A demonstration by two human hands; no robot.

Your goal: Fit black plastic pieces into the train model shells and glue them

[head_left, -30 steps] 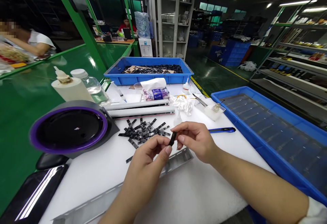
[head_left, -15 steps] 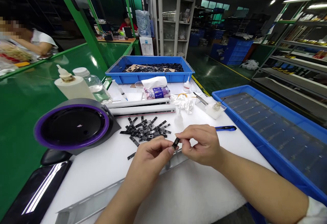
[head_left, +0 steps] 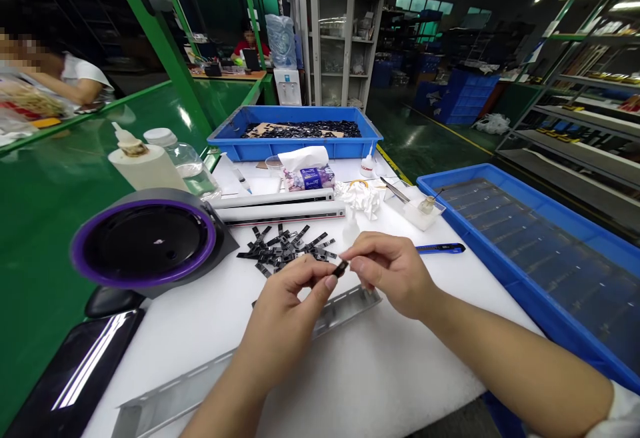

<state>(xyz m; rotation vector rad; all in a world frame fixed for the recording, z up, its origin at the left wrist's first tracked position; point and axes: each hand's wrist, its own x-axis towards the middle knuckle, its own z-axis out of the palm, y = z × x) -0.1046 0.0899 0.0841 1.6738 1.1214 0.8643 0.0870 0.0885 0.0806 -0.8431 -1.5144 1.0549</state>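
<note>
Both hands meet above the white bench [head_left: 430, 371] in the lower middle of the frame. The left hand [head_left: 286, 313] is closed in a pinch on a small black part [head_left: 341, 269], raising it clear of the bench, probably so that the right hand [head_left: 393, 275] can get at it. The curled right fingers [head_left: 361, 265] come to the part's end, though I cannot tell if they grip it. Just beyond lies a loose pile of black strips [head_left: 285, 248], spread flat, perhaps for easy picking. A slotted metal rail [head_left: 345, 311] lies under the hands. Farther back sit a tissue box [head_left: 306, 179], its label too small to read, a glue bottle [head_left: 367, 167], and tweezers [head_left: 395, 190] leaning on a white dish [head_left: 420, 217]. A blue knife [head_left: 440, 248] lies right of the right hand, within easy reach. A blue tray [head_left: 295, 150] at top centre holds more black parts, and a larger blue tray [head_left: 540, 238] fills the right side
</note>
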